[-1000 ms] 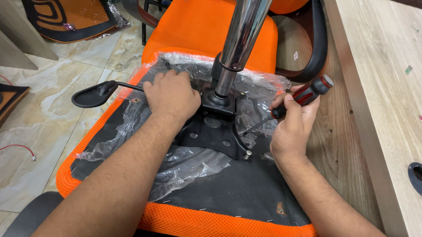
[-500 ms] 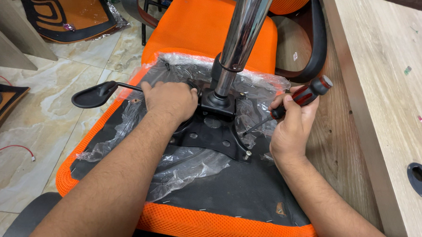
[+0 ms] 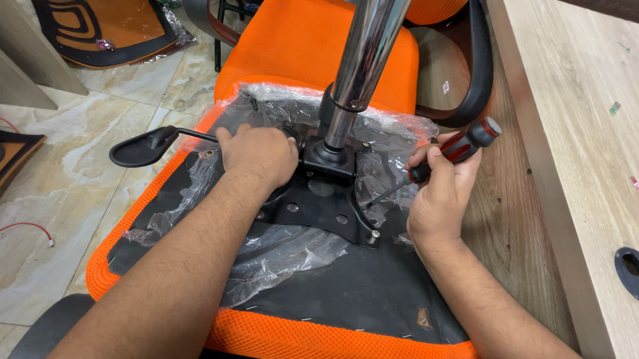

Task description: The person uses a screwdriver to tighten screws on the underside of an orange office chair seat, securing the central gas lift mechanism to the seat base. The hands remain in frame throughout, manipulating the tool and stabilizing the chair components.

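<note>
Screwdriver (image 3: 446, 155) with the red-black handle stays pinched in my right hand (image 3: 441, 199) at 3 o'clock of the black mounting plate (image 3: 317, 204) on the upturned orange seat (image 3: 341, 345), tip hardly moved, while my left hand (image 3: 257, 154) keeps its grip pressed flat at 9 o'clock.

Location: furniture assembly workshop, prob. office-chair fitting area. Evidence: upturned orange seat (image 3: 284, 329) w/ protective plastic wrap (image 3: 280, 249) not yet removed; loose orange/black backrest panel (image 3: 100, 19) lying on marble-tile floor (image 3: 36, 260); second orange chair (image 3: 318, 50) behind; plain wood-laminate table (image 3: 587, 141) w/ cable grommet (image 3: 637, 274); screwdriver (image 3: 450, 153) in use.
</note>
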